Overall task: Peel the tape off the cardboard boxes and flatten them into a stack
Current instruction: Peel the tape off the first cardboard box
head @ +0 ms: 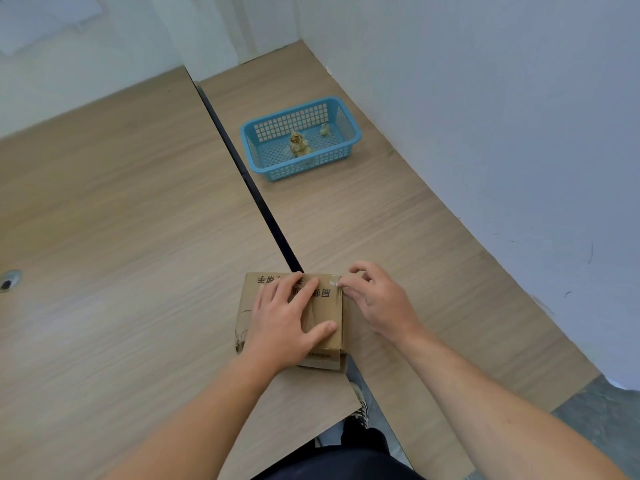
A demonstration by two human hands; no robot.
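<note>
At the far left a round cable hole (10,280) sits in the wooden surface (121,220). The cardboard box (328,307) lies near the front edge, across the dark gap (242,157) between the two desktops. Its top looks nearly square, so I cannot tell its long axis. Its printed line runs left to right along the far edge, upside down to the person. The left hand (284,317) rests flat on the top, fingers (301,292) straight and spread. At the box's far right corner, the right hand (377,303) pinches a bit of clear tape (334,281) between thumb and forefinger. Well beyond, nothing standing between, a blue basket (304,166) holds two crumpled tape wads (297,143), near the white wall (485,116).
</note>
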